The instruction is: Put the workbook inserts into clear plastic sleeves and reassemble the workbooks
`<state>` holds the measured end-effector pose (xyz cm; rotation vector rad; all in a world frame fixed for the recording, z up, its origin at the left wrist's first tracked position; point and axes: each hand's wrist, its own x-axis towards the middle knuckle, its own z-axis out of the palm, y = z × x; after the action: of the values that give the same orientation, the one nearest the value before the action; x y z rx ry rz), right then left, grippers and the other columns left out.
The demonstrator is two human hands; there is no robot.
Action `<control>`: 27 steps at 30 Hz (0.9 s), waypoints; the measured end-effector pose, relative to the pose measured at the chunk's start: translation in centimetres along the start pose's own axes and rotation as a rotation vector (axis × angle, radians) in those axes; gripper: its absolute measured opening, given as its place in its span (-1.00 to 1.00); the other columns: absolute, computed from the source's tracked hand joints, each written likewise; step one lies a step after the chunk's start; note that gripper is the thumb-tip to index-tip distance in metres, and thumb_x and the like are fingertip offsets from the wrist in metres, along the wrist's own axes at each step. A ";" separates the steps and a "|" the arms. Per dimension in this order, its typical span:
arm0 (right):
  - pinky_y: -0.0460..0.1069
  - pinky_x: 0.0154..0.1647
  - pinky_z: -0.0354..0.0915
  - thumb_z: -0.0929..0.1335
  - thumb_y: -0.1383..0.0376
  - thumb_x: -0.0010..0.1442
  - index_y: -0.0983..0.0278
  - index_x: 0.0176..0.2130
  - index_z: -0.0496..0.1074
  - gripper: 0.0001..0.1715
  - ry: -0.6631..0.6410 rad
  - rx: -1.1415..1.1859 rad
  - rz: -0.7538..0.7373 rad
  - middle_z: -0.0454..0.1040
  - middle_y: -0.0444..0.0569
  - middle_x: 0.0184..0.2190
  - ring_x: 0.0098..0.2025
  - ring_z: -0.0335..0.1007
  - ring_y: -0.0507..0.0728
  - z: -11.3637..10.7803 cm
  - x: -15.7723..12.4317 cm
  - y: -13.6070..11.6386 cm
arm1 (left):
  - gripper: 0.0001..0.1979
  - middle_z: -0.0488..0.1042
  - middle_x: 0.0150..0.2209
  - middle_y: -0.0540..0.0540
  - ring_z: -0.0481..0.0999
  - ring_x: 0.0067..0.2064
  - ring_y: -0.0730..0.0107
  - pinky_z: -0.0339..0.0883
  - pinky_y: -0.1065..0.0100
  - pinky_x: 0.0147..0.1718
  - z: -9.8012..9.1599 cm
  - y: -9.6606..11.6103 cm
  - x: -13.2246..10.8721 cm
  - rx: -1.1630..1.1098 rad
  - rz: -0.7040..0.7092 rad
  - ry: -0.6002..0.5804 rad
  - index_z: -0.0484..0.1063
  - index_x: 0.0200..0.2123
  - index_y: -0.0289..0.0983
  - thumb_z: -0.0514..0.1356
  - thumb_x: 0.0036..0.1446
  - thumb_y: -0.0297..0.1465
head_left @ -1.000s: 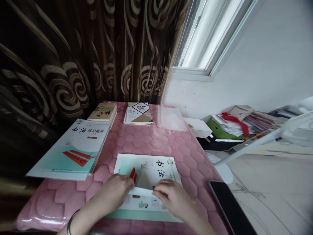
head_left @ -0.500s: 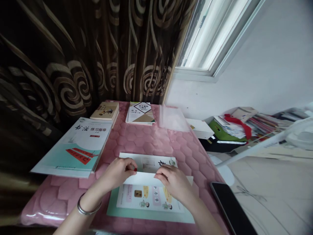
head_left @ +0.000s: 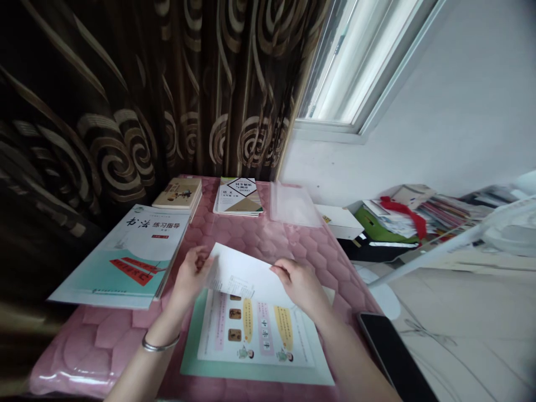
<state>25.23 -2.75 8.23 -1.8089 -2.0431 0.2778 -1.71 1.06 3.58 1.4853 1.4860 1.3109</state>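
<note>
A thin workbook (head_left: 255,340) lies in front of me on the pink quilted table cover (head_left: 259,240). Its front cover (head_left: 245,276) is lifted and tilted back, white underside towards me. My left hand (head_left: 190,276) pinches the cover's left edge; a silver bangle sits on that wrist. My right hand (head_left: 299,285) grips the cover's right edge. The page beneath shows yellow and pink panels with small cartoon figures.
A stack of like workbooks (head_left: 125,257) lies at the left. Two smaller books (head_left: 178,192) (head_left: 238,195) and a clear plastic sleeve (head_left: 293,204) sit at the far edge by the dark curtain. A black phone (head_left: 393,357) lies at right. Beyond the table stands a pile of papers (head_left: 402,215).
The workbook's front cover was flat a second ago, then folding; now both hands have raised it up and back, baring the first page.
</note>
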 end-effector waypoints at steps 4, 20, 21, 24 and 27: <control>-0.04 -0.35 0.15 0.26 0.25 0.32 0.21 -0.35 0.48 -0.73 0.127 -0.098 -0.090 0.60 -0.06 -0.37 -0.37 0.47 0.11 0.5 2.1 0.7 | -0.66 0.50 -0.49 -0.06 0.43 -0.46 0.37 0.26 0.41 -0.49 0.6 -1.6 1.2 -0.066 -0.131 0.004 0.49 -0.43 -0.28 0.24 -0.11 -0.10; 0.32 0.26 0.03 0.32 0.13 0.29 0.22 0.12 0.39 -0.55 0.183 -0.125 -0.388 0.30 0.09 0.24 0.24 0.15 0.34 6.4 4.3 -6.0 | -0.57 0.50 -0.54 -0.04 0.40 -0.50 0.42 0.22 0.41 -0.51 2.0 -1.6 1.9 -0.299 -0.353 0.114 0.50 -0.48 -0.31 0.38 -0.37 -0.10; 0.35 0.27 -0.01 0.31 0.12 0.30 0.22 0.16 0.36 -0.51 0.162 -0.138 -0.381 0.26 0.10 0.27 0.27 0.11 0.35 6.9 4.0 -6.2 | -0.55 0.50 -0.53 -0.04 0.40 -0.50 0.42 0.22 0.41 -0.51 2.0 -1.8 1.8 -0.319 -0.361 0.103 0.50 -0.46 -0.31 0.40 -0.38 -0.09; 0.37 0.26 -0.01 0.29 0.10 0.32 0.23 0.23 0.29 -0.45 0.143 -0.158 -0.354 0.20 0.13 0.31 0.31 0.05 0.37 7.1 3.5 -6.2 | -0.53 0.50 -0.53 -0.03 0.40 -0.51 0.44 0.23 0.42 -0.51 2.0 -1.9 1.5 -0.372 -0.377 0.066 0.50 -0.45 -0.32 0.43 -0.41 -0.10; 0.35 0.25 0.02 0.28 0.11 0.32 0.23 0.25 0.26 -0.43 0.157 -0.162 -0.355 0.22 0.15 0.29 0.30 0.07 0.36 6.8 3.3 -6.0 | -0.50 0.49 -0.55 -0.01 0.38 -0.53 0.48 0.21 0.43 -0.52 1.9 -1.6 1.3 -0.397 -0.376 0.036 0.51 -0.46 -0.32 0.44 -0.44 -0.09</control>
<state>16.69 0.39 5.07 -1.4610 -2.2747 -0.1301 -0.65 2.93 1.75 0.8857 1.3473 1.3069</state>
